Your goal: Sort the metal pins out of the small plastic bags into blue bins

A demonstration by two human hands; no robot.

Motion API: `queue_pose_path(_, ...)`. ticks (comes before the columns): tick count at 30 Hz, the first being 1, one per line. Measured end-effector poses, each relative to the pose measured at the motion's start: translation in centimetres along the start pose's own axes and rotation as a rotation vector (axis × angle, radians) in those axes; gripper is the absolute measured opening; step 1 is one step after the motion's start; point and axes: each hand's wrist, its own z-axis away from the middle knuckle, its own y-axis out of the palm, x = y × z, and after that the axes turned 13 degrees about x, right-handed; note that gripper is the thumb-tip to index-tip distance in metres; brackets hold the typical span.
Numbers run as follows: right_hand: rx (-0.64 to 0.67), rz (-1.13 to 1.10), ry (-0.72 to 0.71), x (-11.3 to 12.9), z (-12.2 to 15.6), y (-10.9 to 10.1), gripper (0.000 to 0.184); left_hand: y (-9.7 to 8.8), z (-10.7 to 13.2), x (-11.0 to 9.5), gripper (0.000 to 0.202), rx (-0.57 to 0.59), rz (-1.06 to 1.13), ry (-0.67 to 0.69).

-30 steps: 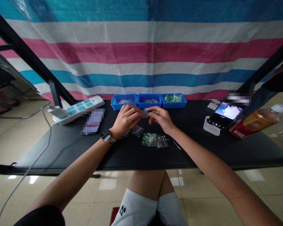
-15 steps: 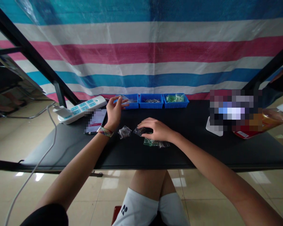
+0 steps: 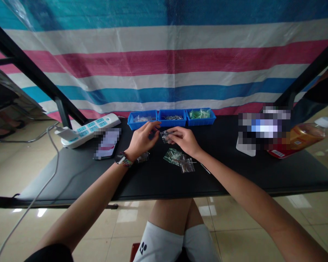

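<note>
Right hand [image 3: 185, 141] in, thumb and fingers brought together, I have a pinch on a small clear bag [image 3: 164, 137]; whatever is inside is too small for me to make out. Left hand [image 3: 143, 140] opposite, I hold the fingers curled and the thumb apart from them, a partly open shape with nothing that I can see in its grip. Whether its thumb tip touches the bag I cannot tell.

The bag sits between my two hands, just left of the right fingertips and to the right of the left thumb, so the right hand is the nearer one. It is crumpled, and its long axis does not read clearly; the part that shows seems to slant from far left to near right.

Beyond my hands, along the far side of the black table [image 3: 229, 178], three blue trays stand side by side: the left tray [image 3: 133, 124] with clear plastic in it, the middle tray [image 3: 171, 123] with thin metal pieces, the right tray [image 3: 200, 122] with green plastic. On the near side of the bag lies a green packet [image 3: 171, 155], overlapped at its right by a clear packet [image 3: 187, 165]. A thin metal rod [image 3: 206, 168] lies to the right of these, slanting from far left to near right. Another packet [image 3: 144, 157] lies beside my left wrist, partly hidden by it.
</note>
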Motion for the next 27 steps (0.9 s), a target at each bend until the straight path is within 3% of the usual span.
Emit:
queue_pose_path(3,-0.061,-0.198,0.063,-0.4,-0.3,-0.4,0.052,-0.1,0.2,-0.7,0.036,0.061,-0.259,0.191)
queue_pose_path(6,-0.089,-0.247,0.075,-0.3,-0.3,-0.4,0.063,-0.4,0.1,-1.0,0.029,0.078,-0.344,0.306)
queue_pose_path(11,-0.057,-0.178,0.053,0.4,0.1,-0.2,0.05,-0.6,0.0,-1.3,0.018,0.086,-0.291,0.369)
queue_pose_path(15,-0.053,-0.124,0.019,1.0,0.5,-0.5,0.038,-0.3,-0.1,-1.1,0.018,0.084,-0.204,0.328)
queue_pose_path(20,-0.087,0.009,-0.054,1.2,0.5,-0.9,0.019,0.5,0.1,-0.9,0.013,0.006,-0.087,0.178)
queue_pose_path(24,-0.029,-0.096,-0.024,1.0,0.3,-0.8,0.023,1.2,0.4,-0.9,0.022,-0.025,0.031,0.042)
queue_pose_path(27,-0.023,-0.154,-0.009,0.7,0.1,-0.8,0.029,1.6,0.6,-0.9,0.033,-0.007,0.071,0.017)
